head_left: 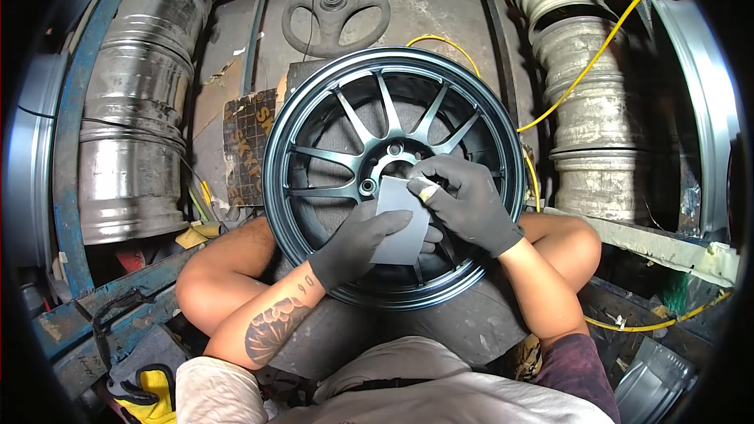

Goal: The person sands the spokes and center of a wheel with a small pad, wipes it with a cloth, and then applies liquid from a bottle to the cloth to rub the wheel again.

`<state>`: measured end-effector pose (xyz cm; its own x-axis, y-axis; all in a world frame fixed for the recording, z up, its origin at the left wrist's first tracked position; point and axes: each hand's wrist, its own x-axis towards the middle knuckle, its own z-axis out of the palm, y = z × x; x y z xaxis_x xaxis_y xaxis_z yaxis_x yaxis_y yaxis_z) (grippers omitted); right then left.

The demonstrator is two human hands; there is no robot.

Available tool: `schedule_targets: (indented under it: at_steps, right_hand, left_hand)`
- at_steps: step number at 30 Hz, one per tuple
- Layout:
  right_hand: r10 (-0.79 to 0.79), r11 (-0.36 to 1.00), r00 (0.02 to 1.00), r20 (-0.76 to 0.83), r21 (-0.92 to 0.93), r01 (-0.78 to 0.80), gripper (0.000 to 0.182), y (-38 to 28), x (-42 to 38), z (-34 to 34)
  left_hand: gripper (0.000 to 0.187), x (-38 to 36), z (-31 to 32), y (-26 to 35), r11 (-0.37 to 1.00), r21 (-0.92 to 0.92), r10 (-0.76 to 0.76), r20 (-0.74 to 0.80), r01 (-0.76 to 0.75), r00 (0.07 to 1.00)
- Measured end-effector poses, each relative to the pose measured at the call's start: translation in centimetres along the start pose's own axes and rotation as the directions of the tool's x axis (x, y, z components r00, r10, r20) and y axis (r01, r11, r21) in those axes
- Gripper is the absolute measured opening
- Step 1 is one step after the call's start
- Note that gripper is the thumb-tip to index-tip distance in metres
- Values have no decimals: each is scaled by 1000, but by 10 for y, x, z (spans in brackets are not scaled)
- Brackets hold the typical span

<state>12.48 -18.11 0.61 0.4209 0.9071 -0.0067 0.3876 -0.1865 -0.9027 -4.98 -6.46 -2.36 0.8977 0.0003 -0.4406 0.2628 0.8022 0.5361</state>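
Head view: a grey sheet (400, 220) is gripped by the gloved left hand (361, 245) and pinched by the gloved right hand (463, 200) over the dark wheel (314, 122) resting on the lap. Left of the wheel, a mat (247, 141) bears partly readable letters, "SK".

Head view, steeply down, close over lap

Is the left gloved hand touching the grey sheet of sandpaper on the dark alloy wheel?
Touching. The head view shows the left gloved hand gripping the grey sheet of sandpaper, fingers wrapped over its edge, no gap.
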Motion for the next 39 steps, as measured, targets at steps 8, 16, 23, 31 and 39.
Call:
schedule_targets:
  at_steps: [8, 16, 23, 31, 39]
  right_hand:
    - [345, 832, 937, -56, 481, -277, 22, 22, 11, -24]
    - [333, 733, 862, 383, 470, -492, 24, 26, 1, -19]
    - [288, 917, 939, 189, 229, -328, 29, 19, 5, -22]
    - [266, 911, 947, 180, 274, -308, 34, 9, 1, -10]
    - [318, 865, 940, 124, 369, -341, 30, 14, -5, 3]
  left_hand:
    - [36, 12, -18, 3, 892, 416, 292, -233, -176, 928]
    - [35, 7, -13, 12, 869, 341, 404, -72, -358, 912]
    - [24, 1, -9, 19, 916, 326, 305, -184, -234, 935]
    - [32, 0, -5, 28, 720, 686, 380, -262, -106, 887]
    - [34, 1, -9, 29, 707, 693, 406, -234, -141, 883]
